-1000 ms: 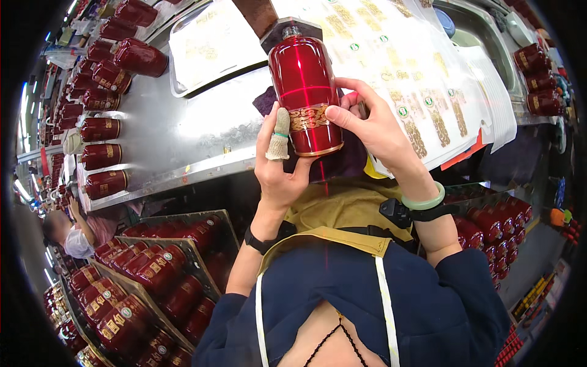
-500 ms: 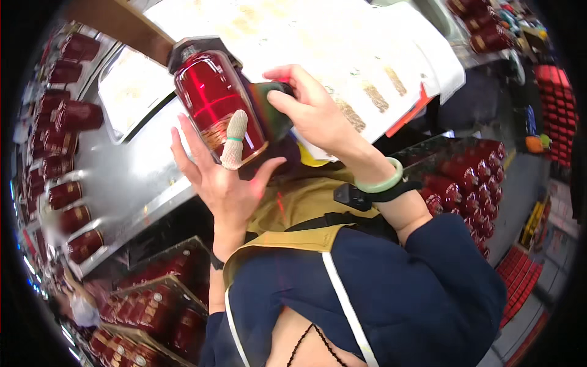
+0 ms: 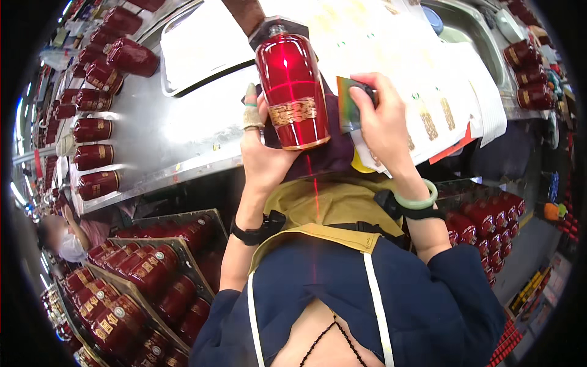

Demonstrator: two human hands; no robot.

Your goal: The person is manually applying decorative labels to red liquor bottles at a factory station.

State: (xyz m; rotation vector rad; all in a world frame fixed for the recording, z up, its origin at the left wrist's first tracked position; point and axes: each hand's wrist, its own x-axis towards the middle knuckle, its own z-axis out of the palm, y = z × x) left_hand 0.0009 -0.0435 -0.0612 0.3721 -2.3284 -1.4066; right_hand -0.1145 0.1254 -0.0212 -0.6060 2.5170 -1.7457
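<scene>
While the steel worktop [image 3: 183,140] spreads wide and glaring under everything, rows of dark red bottles [image 3: 92,131] lie along its left edge and more fill the crates [image 3: 131,275] below. White label sheets [image 3: 428,67] cover its right part. Above its near edge, a glossy red bottle [image 3: 292,92] stands upright with a gold band near its base and a thin red light line down its front. The left hand [image 3: 260,153] curls its grip around the bottle's lower left side, one finger taped. The right hand [image 3: 379,119] pinches a small greenish card [image 3: 347,105] just beside the bottle. A dark cloth [image 3: 333,153] behind hides the bottle's base edge; its cap is hard to make out.
</scene>
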